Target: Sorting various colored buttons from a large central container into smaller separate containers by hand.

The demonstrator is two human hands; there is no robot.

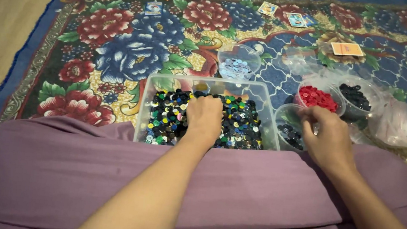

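Hands sorting mixed buttons over a flowered rug.
Left hand point(204, 117) rests curled, knuckles up, in the clear box point(149, 103) of buttons point(241, 127); right hand point(326, 137), fingers pressed together, over a small tub point(284, 114). Beyond: red point(318, 98), black point(355, 96), pale-blue tubs point(236, 67); rectangular orange and blue cards point(347, 49).
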